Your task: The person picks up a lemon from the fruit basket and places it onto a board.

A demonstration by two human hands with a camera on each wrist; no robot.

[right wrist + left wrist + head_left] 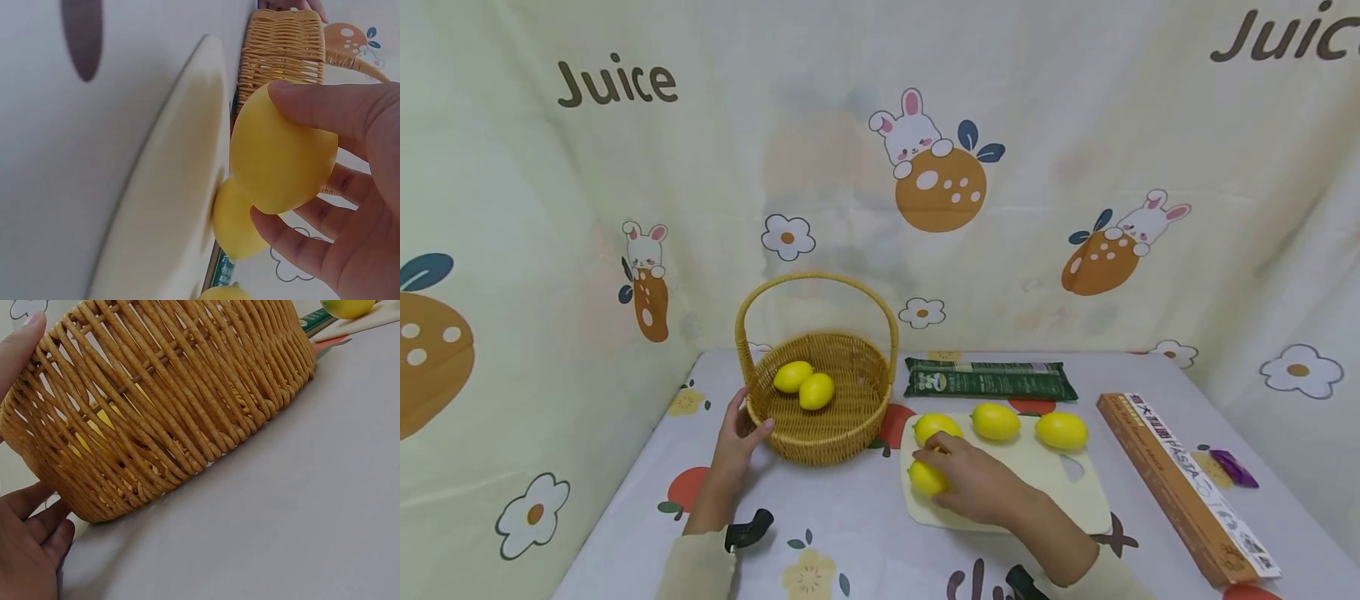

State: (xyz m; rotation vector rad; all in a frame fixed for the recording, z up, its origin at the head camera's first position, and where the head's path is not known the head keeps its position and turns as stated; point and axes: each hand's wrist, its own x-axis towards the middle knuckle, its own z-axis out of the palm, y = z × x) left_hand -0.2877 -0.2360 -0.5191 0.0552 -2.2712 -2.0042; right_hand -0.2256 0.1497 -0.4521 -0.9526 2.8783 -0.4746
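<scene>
My right hand (pixel 977 483) pinches a yellow lemon (pixel 284 150) between thumb and fingers, just above the white cutting board (pixel 1067 500). In the right wrist view a gap shows between this lemon and the board. Three other lemons sit along the board's far side: a left one (pixel 937 425), a middle one (pixel 996 422) and a right one (pixel 1062 431). My left hand (pixel 736 446) holds the left side of a woven wicker basket (pixel 831 452), thumb at the rim and fingers against the outer wall. Inside the basket lie two lemons (pixel 816 391), side by side.
Behind the board lies a dark green packet (pixel 988 380). To its right, a long brown-and-white pasta box (pixel 1187 487) lies slantwise, with a small purple wrapper (pixel 1234 468) beyond it. The basket's tall handle (pixel 818 277) arches upward. A printed curtain (pixel 835 167) hangs behind the table.
</scene>
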